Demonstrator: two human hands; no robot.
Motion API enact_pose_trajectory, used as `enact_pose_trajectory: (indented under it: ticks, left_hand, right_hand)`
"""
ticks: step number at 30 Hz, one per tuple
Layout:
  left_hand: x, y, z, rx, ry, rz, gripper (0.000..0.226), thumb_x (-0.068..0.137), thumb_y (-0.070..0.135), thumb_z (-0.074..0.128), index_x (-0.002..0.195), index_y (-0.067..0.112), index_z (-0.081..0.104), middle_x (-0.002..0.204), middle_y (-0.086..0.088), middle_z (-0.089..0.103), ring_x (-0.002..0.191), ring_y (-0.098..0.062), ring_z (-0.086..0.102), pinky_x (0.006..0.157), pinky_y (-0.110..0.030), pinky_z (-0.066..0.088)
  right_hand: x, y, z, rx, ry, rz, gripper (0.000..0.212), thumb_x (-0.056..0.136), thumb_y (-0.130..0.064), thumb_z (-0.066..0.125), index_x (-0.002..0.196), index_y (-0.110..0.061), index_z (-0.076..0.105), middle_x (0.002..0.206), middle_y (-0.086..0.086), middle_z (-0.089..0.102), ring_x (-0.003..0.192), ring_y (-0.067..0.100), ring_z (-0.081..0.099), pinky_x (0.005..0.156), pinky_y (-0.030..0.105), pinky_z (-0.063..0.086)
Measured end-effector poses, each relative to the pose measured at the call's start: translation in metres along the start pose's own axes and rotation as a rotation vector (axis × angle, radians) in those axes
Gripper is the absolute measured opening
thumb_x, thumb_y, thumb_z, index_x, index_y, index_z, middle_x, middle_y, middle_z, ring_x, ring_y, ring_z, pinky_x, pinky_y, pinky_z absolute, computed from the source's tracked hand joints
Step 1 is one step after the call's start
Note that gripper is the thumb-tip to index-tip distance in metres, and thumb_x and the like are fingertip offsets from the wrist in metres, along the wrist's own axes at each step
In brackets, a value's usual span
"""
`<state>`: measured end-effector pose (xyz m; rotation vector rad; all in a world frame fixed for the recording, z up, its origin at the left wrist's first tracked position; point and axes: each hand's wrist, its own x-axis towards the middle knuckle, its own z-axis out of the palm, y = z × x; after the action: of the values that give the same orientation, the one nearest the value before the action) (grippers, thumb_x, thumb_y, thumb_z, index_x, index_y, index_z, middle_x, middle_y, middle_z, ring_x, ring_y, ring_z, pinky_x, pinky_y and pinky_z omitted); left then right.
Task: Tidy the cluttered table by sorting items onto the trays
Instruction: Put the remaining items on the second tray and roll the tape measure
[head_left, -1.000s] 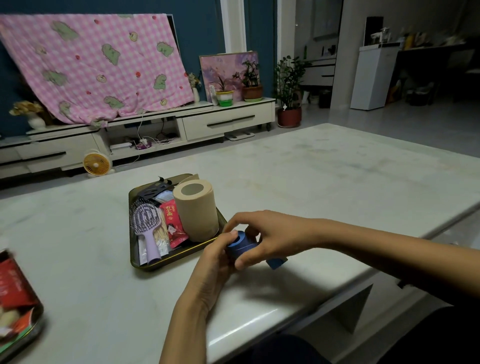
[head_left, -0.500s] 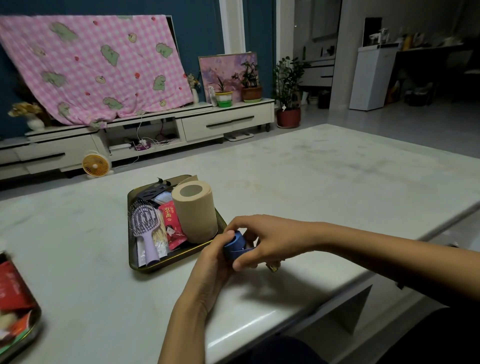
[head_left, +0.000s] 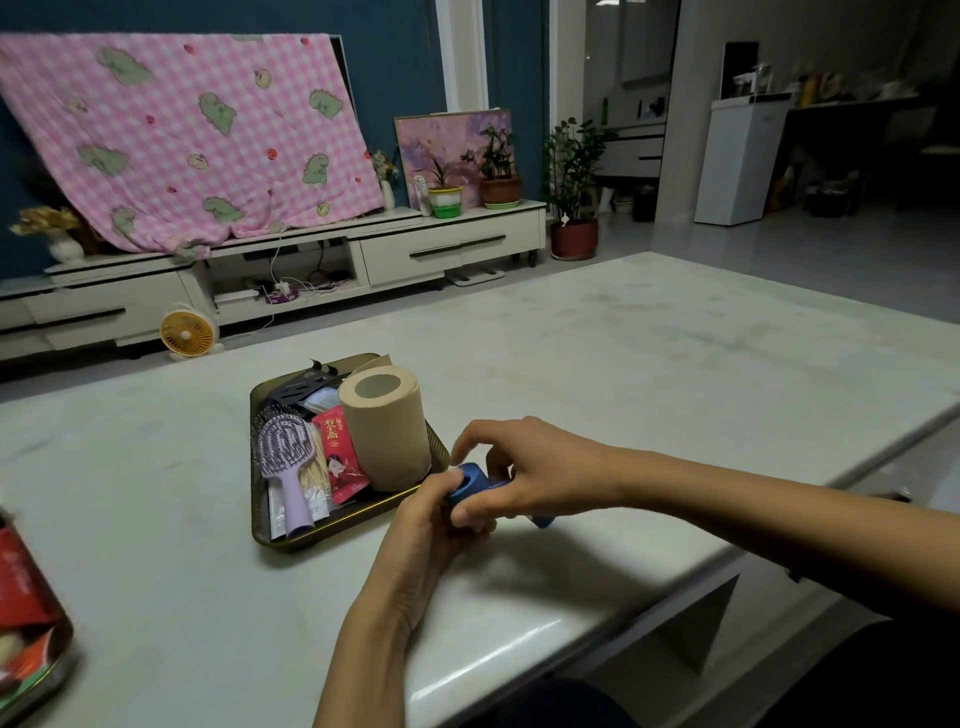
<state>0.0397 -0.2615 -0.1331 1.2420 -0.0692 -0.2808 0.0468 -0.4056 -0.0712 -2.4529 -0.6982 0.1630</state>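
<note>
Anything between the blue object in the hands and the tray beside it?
Yes: the upright beige paper roll fills the near right corner of the dark tray, directly beside the blue cylindrical object gripped by left hand and right hand. Only a narrow bare strip shows in front.

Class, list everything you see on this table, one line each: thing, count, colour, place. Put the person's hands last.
white marble table: one, white, foreground
dark gold-rimmed metal tray: one, dark, mid-table
tan toilet-paper roll: one, tan, upright in mid-table tray
lilac plastic hairbrush: one, lilac, in mid-table tray
red foil sachet: one, red, between hairbrush and roll
second metal tray: one, dark, left edge
blue cylindrical object: one, blue, in both hands
left hand: one, grips blue object
right hand: one, pinches blue object
</note>
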Motion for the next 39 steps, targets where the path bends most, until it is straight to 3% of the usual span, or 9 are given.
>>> enact_pose_trajectory:
  ticks: [5,8,13,20,26,29,32,35,39]
  left_hand:
    - [-0.004,0.000,0.001,0.100,0.035,0.028,0.019,0.080,0.016,0.055,0.067,0.008,0.066,0.072,-0.021,0.057,0.070,-0.027,0.051,0.066,-0.032,0.042]
    - [-0.008,0.002,0.002,0.158,0.001,0.018,0.021,0.063,0.027,0.056,0.061,0.011,0.070,0.065,-0.012,0.062,0.061,-0.018,0.057,0.069,-0.032,0.044]
    - [-0.007,0.001,-0.003,0.077,0.023,-0.028,0.036,0.058,0.028,0.058,0.087,0.006,0.061,0.059,-0.005,0.066,0.055,-0.013,0.060,0.070,-0.031,0.045]
    - [0.003,0.002,-0.001,-0.049,0.100,0.000,0.035,0.068,0.042,0.061,0.078,0.011,0.074,0.064,-0.008,0.064,0.056,-0.013,0.059,0.059,-0.029,0.045]
    - [0.003,-0.001,0.001,-0.090,0.242,-0.039,0.030,0.084,0.033,0.054,0.087,0.006,0.068,0.062,-0.010,0.065,0.052,-0.016,0.061,0.062,-0.034,0.046]
    - [0.001,0.005,-0.001,-0.020,0.305,-0.048,0.033,0.091,0.032,0.049,0.077,0.007,0.066,0.055,-0.011,0.061,0.052,-0.021,0.055,0.059,-0.031,0.041]
    - [-0.005,0.016,-0.011,0.009,0.337,-0.039,0.027,0.090,0.023,0.051,0.076,0.004,0.063,0.052,-0.012,0.056,0.052,-0.022,0.045,0.053,-0.028,0.037]
    - [-0.011,0.027,-0.021,-0.069,0.316,-0.084,0.020,0.088,0.016,0.050,0.078,0.000,0.059,0.048,-0.008,0.045,0.037,-0.015,0.039,0.041,-0.019,0.034]
    - [-0.022,0.042,-0.027,-0.139,0.225,-0.186,0.019,0.066,0.014,0.058,0.053,0.000,0.061,0.039,-0.003,0.027,0.029,-0.015,0.029,0.038,-0.019,0.032]
  right_hand:
    - [0.001,0.003,-0.017,0.165,-0.236,-0.033,0.037,0.079,-0.023,0.073,0.113,-0.017,0.060,0.064,-0.002,0.061,0.059,0.009,0.057,0.071,0.034,0.046]
    - [0.002,0.007,-0.024,0.206,-0.305,-0.053,0.035,0.080,-0.021,0.072,0.113,-0.022,0.062,0.067,0.003,0.060,0.061,0.010,0.056,0.071,0.039,0.042]
    - [0.008,0.010,-0.024,0.263,-0.338,-0.047,0.035,0.083,-0.019,0.068,0.118,-0.020,0.060,0.071,0.008,0.059,0.065,0.018,0.053,0.069,0.039,0.037]
    - [0.017,0.000,-0.019,0.044,-0.045,0.032,0.028,0.079,-0.027,0.071,0.099,-0.023,0.052,0.064,-0.006,0.057,0.058,0.014,0.055,0.054,0.030,0.048]
    - [0.028,-0.009,0.001,-0.294,0.103,-0.053,0.037,0.082,-0.034,0.062,0.106,-0.014,0.044,0.093,0.009,0.061,0.084,0.026,0.052,0.062,0.030,0.032]
    - [0.030,-0.016,-0.001,-0.199,0.056,-0.074,0.039,0.081,-0.029,0.066,0.107,-0.013,0.044,0.096,0.013,0.062,0.080,0.026,0.054,0.056,0.029,0.039]
    - [0.028,-0.024,-0.009,0.000,-0.037,-0.092,0.042,0.080,-0.022,0.071,0.114,-0.008,0.052,0.083,0.003,0.057,0.064,0.013,0.052,0.038,0.009,0.039]
    - [0.029,-0.031,-0.013,0.096,-0.121,-0.133,0.043,0.083,-0.020,0.069,0.121,-0.005,0.056,0.079,-0.005,0.055,0.060,0.004,0.052,0.046,0.008,0.041]
    - [0.029,-0.035,-0.016,0.186,-0.236,-0.124,0.043,0.087,-0.019,0.065,0.126,-0.007,0.053,0.073,-0.010,0.058,0.051,-0.001,0.055,0.051,0.016,0.043]
